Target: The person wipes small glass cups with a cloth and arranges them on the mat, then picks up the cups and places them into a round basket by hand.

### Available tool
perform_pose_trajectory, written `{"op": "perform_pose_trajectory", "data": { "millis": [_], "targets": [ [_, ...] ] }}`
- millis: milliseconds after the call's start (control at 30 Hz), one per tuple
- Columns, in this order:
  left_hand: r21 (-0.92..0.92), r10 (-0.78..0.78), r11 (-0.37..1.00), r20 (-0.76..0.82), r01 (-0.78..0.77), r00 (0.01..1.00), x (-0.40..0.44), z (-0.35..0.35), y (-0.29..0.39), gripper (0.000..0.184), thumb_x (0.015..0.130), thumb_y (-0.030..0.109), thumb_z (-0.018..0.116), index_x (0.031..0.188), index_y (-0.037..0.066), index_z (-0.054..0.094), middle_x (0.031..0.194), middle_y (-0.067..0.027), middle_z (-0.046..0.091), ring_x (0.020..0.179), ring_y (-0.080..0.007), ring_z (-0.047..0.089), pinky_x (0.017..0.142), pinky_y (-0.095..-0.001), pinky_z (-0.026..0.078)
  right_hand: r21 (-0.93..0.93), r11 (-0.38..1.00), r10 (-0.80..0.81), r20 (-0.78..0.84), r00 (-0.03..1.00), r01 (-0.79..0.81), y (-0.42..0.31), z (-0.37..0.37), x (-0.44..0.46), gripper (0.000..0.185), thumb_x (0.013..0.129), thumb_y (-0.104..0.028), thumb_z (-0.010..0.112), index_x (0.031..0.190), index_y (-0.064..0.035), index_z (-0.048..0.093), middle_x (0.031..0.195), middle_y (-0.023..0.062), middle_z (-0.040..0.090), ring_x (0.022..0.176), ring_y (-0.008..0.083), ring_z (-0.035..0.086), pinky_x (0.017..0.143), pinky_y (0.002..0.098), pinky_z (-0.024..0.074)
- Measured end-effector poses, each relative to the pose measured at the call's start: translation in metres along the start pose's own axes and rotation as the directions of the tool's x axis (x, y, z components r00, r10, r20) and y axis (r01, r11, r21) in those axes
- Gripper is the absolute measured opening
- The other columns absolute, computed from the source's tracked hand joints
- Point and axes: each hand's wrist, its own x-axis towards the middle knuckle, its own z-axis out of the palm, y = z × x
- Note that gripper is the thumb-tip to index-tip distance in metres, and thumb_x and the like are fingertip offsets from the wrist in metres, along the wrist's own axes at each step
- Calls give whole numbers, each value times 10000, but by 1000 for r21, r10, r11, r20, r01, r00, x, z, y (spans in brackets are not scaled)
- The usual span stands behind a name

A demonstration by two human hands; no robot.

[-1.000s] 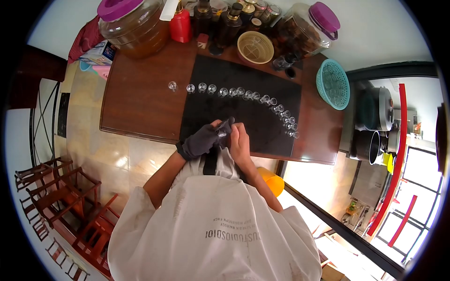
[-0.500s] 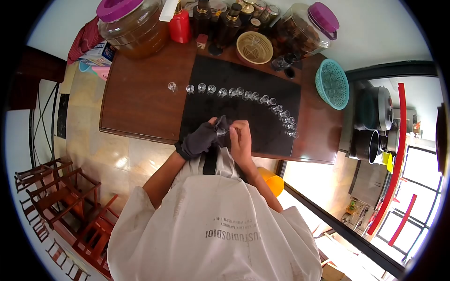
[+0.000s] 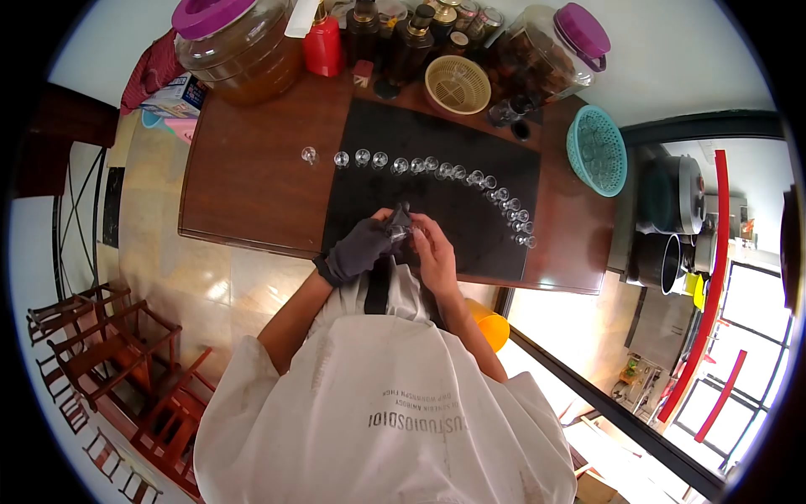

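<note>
My left hand (image 3: 357, 250), in a dark fingerless glove, is closed round a small clear glass (image 3: 399, 233) in front of my body. A dark cloth (image 3: 403, 213) is bunched about the glass, partly hidden by my fingers. My right hand (image 3: 437, 257), bare, meets the left from the other side, thumb and fingers pinched at the glass and cloth. Beyond my hands, several small stemmed glasses (image 3: 400, 165) stand in a curved row on a black mat (image 3: 470, 223). One more glass (image 3: 309, 155) stands left of the mat on the brown table (image 3: 252, 189).
A turquoise basket (image 3: 596, 151) with glassware stands at the table's right. Along the back are a beige basket (image 3: 457, 85), a red pump bottle (image 3: 322, 49), dark bottles and large jars (image 3: 239, 55) with purple lids. An orange bin (image 3: 489, 326) is below the front edge.
My right hand has shifted slightly and its fingers have come closer round the glass. The cloth's folds have changed shape. The row of glasses stands as before.
</note>
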Motion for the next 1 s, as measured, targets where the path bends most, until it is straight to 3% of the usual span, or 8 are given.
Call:
{"op": "perform_pose_trajectory", "data": {
  "millis": [300, 367, 400, 467, 567, 700, 800, 1000],
  "targets": [
    [-72, -17, 997, 52, 21, 999, 7, -21, -34, 276, 855, 17, 444, 1112, 33, 544, 902, 6, 582, 786, -68, 550, 708, -238, 461, -419, 897, -123, 70, 990, 141, -2, -8, 1, 256, 770, -93, 696, 1018, -56, 643, 964, 65, 605, 881, 201, 577, 768, 308, 439],
    [719, 414, 546, 215, -430, 884, 6, -20, -26, 261, 885, 76, 448, 1120, 32, 552, 900, 4, 578, 776, -67, 543, 714, -228, 461, -560, 783, -245, 126, 961, 273, -5, -7, 2, 249, 735, -119, 716, 970, -62, 657, 962, 68, 607, 902, 238, 579, 769, 344, 435],
    [719, 414, 545, 215, -430, 884, 5, -20, -27, 261, 885, 76, 448, 1120, 32, 552, 900, 4, 578, 776, -67, 543, 714, -228, 461, -608, 748, -241, 126, 962, 266, -10, -4, 1, 235, 723, -142, 718, 938, -65, 663, 952, 60, 606, 904, 248, 575, 763, 365, 427],
    [352, 199, 912, 71, -211, 977, 3, -17, -28, 269, 927, 161, 471, 1148, 29, 550, 938, -3, 582, 818, -85, 552, 741, -242, 471, -653, 711, -236, 125, 964, 259, -12, -2, 1, 225, 711, -165, 720, 907, -68, 669, 943, 52, 605, 905, 258, 571, 758, 386, 418],
    [-282, -128, 953, -40, 112, 991, 1, -6, -8, 384, 970, 337, 493, 1188, 24, 541, 984, -5, 572, 867, -91, 548, 765, -256, 482, -649, 725, -216, 105, 971, 231, -7, -1, 1, 181, 728, -173, 703, 867, -62, 672, 918, 50, 604, 888, 246, 572, 757, 380, 417],
    [-105, -120, 987, -12, 118, 993, 1, -1, -1, 445, 976, 407, 480, 1197, 25, 536, 1012, -9, 561, 888, -84, 535, 766, -254, 481, -628, 752, -115, 175, 978, 201, 4, -5, 1, 162, 738, -151, 682, 837, -25, 657, 881, 81, 607, 865, 278, 575, 725, 399, 437],
    [272, 369, 886, 78, -376, 926, 4, -2, -13, 445, 980, 407, 477, 1196, 22, 538, 994, -4, 581, 827, -49, 522, 716, -217, 464, -531, 833, -72, 172, 982, 154, 5, -5, 0, 148, 756, -111, 673, 847, 3, 650, 858, 98, 607, 836, 290, 588, 725, 392, 464],
    [-98, -189, 978, -67, 182, 980, 9, 5, 0, 413, 980, 394, 485, 1148, 22, 551, 896, 21, 603, 741, -14, 511, 631, -185, 425, -48, 988, 145, -66, 987, -149, 2, 4, -2, 143, 782, -65, 707, 906, -3, 671, 880, 99, 604, 862, 229, 610, 818, 335, 476]
  ]
}}
